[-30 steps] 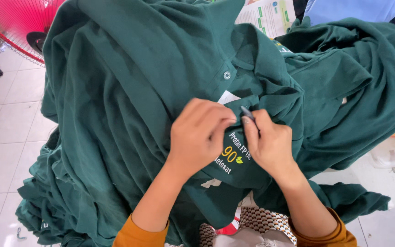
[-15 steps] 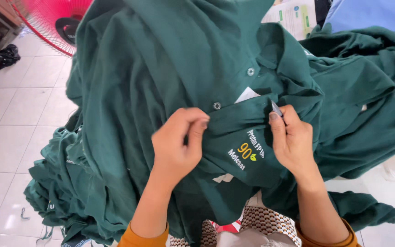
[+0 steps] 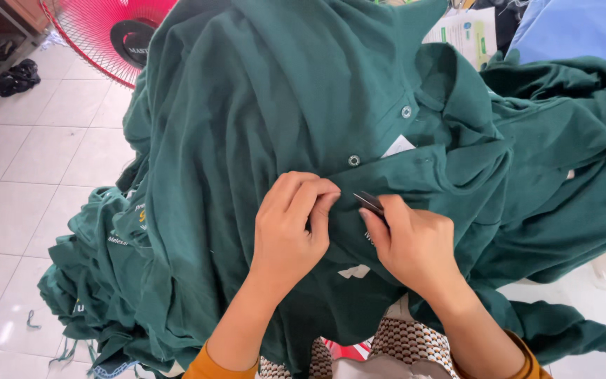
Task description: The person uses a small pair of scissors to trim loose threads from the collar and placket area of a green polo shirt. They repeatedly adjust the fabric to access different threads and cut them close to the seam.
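A dark green polo shirt [image 3: 303,105] with small buttons lies draped over my lap, its placket facing up. My left hand [image 3: 292,224] pinches the green fabric just below the lower button [image 3: 353,161]. Close beside it, my right hand [image 3: 412,242] holds a small dark metal thread snipper [image 3: 369,203], its tip against the cloth between the two hands. A white neck label [image 3: 398,146] shows inside the collar. The chest print is hidden under my right hand.
More green shirts are heaped at the left [image 3: 99,281] and right [image 3: 569,182]. A pink floor fan [image 3: 110,35] stands behind on the white tiled floor [image 3: 29,182]. Printed paper [image 3: 464,35] and blue cloth [image 3: 576,28] lie at the top right.
The shirt has been pulled up across my lap, so the chest print is now covered. Both hands have come closer together below the buttons, the snipper tip now at the cloth.
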